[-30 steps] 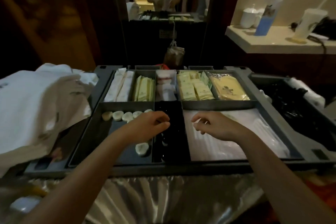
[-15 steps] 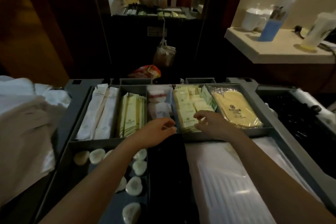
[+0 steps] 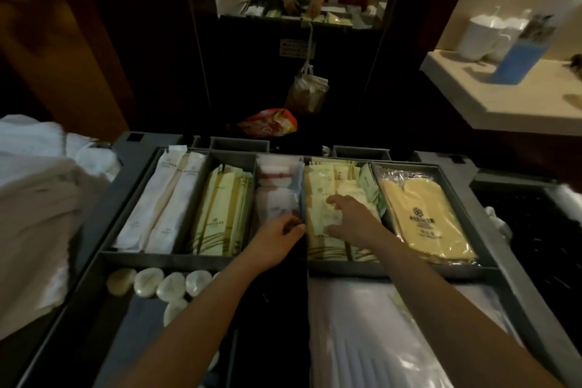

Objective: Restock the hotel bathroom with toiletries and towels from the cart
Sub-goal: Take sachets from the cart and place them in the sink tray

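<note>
The grey cart tray (image 3: 135,198) holds toiletries in compartments. Long white packets (image 3: 163,201) lie in the back left one, with yellow-green packets (image 3: 220,208) and translucent packets (image 3: 274,186) to their right. Then come pale yellow sachets (image 3: 318,186) and a bagged yellow item (image 3: 419,214). My right hand (image 3: 356,220) is in the sachet compartment, thumb and fingers closing round one sachet. My left hand (image 3: 277,236) hovers loosely curled at the divider beside the translucent packets, holding nothing that I can see. Small wrapped soaps (image 3: 148,282) sit front left. White towels (image 3: 37,198) are heaped left of the tray.
Clear plastic-wrapped sheets (image 3: 362,324) fill the front right compartment. A bin lined with a black bag (image 3: 535,230) is at the cart's right end. The bathroom counter (image 3: 472,88) at upper right carries white cups (image 3: 478,38) and a blue bottle (image 3: 516,57). A bag (image 3: 307,91) hangs ahead.
Both hands moved forward from the front compartments to the back row. The right hand went onto the pale yellow sachets and the left stopped at the divider beside them.
</note>
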